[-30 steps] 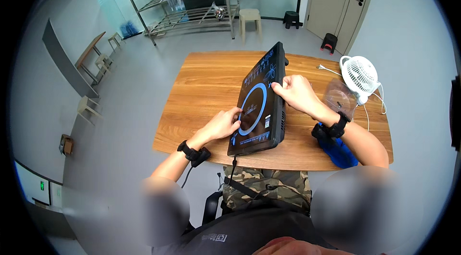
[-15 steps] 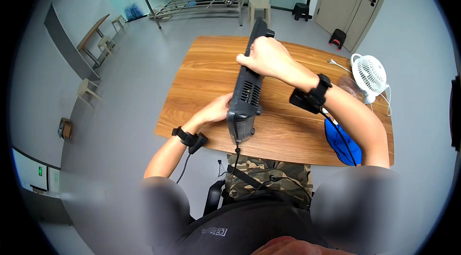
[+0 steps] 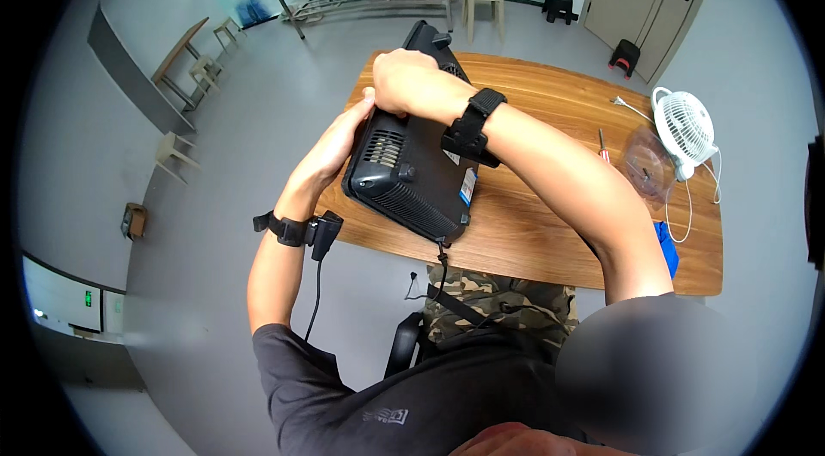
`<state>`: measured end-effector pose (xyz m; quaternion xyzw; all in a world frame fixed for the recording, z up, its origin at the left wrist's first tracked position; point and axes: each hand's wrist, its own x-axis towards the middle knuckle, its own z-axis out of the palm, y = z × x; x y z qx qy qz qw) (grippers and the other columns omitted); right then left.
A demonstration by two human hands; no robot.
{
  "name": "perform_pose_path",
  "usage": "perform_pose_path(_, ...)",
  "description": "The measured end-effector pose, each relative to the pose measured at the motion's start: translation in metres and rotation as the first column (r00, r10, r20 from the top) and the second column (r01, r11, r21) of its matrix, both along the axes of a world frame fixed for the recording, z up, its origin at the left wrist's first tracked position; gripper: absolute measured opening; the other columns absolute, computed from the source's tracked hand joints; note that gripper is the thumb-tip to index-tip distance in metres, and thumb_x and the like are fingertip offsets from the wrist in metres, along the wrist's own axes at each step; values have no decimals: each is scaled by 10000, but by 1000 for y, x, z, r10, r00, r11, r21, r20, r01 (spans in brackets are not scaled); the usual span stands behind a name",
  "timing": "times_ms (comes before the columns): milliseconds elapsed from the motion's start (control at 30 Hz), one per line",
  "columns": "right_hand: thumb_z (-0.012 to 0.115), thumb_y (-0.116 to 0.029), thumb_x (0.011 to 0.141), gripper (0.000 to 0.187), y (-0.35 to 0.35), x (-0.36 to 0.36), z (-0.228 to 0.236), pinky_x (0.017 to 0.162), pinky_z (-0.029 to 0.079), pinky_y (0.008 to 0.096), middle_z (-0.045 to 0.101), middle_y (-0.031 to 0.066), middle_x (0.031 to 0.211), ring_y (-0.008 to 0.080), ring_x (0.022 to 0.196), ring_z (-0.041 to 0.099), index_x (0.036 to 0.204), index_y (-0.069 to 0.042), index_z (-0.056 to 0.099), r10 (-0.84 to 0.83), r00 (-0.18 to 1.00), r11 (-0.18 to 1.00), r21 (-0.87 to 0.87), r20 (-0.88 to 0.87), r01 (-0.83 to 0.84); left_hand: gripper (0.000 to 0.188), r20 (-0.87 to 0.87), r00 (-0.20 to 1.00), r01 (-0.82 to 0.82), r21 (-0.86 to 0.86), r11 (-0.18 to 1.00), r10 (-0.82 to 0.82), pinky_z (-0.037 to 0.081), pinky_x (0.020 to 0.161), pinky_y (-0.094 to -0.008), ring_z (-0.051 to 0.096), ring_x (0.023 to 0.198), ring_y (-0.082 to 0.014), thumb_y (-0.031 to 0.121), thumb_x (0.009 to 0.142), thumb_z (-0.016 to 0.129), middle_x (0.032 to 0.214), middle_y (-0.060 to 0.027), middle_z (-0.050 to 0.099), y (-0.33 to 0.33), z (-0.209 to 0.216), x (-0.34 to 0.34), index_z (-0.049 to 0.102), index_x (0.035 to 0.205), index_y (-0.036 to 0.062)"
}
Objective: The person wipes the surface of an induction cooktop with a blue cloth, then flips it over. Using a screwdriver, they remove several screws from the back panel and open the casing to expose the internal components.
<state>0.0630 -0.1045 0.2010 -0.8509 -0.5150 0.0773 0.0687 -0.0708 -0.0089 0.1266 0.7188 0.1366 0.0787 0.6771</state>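
A black vented appliance (image 3: 417, 159) with a power cord stands tilted on edge over the table's near left part. Its ribbed vents, small feet and a white-and-blue label face up and to the right. My right hand (image 3: 406, 82) is closed over its upper left edge, fingers curled round the rim. Against its left side lies my left hand (image 3: 341, 144), bracing it, with the fingertips partly hidden. The two hands nearly meet at that edge. The black cord (image 3: 443, 260) hangs from the near corner toward my lap.
Toward the right of the wooden table (image 3: 550, 198) stand a white fan (image 3: 685, 125) with its cable and a clear plastic container (image 3: 646, 165). A screwdriver (image 3: 603, 146) lies beside them. Blue cloth (image 3: 666, 248) rests at the near right edge, partly behind my forearm. Stools and a metal rack stand beyond.
The appliance has tipped left, showing more of its vented underside and label. My right hand has moved left along with it. My left hand has moved up its left side.
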Motion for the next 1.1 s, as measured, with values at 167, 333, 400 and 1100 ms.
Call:
perform_pose_path(167, 671, -433, 930, 449, -1, 4, -19, 861, 582, 439, 755, 212, 999, 374, 979, 733, 1045, -11, 772, 53, 997, 984, 176, -56, -42, 614, -55, 998, 6, 135, 991, 2, 358, 1129, -342, 510, 1307, -193, 497, 1060, 476, 1401, -126, 572, 17, 0, -11, 532, 1422, 4)
perform_pose_path(333, 605, -547, 968, 634, -40, 52, -56, 688, 578, 484, 700, 237, 741, 391, 742, 717, 798, 50, 735, 48, 999, 974, 219, 9, -49, 854, -261, 955, -67, 281, 957, 143, 335, 1168, -403, 533, 1323, -325, 600, 956, 587, 1367, -272, 583, 35, -2, -11, 469, 1445, -90)
perform_pose_path(400, 605, -561, 963, 630, -65, 70, -64, 833, 577, 479, 736, 260, 972, 410, 936, 722, 993, 52, 745, -51, 992, 998, 43, -115, 56, 894, -336, 934, -15, 302, 953, 121, 313, 1188, -409, 519, 1350, -351, 607, 946, 593, 1388, -309, 561, 49, -6, -10, 462, 1437, -128)
perform_pose_path(1100, 361, -708, 1007, 854, -120, 81, -174, 612, 564, 400, 686, 147, 669, 246, 572, 683, 758, 44, 683, -352, 771, 932, -276, -531, 235, 853, -716, 692, 420, 300, 856, -89, 579, 769, -347, 704, 840, -235, 699, 998, 415, 960, -172, 718, 77, -89, -2, 666, 1159, -100)
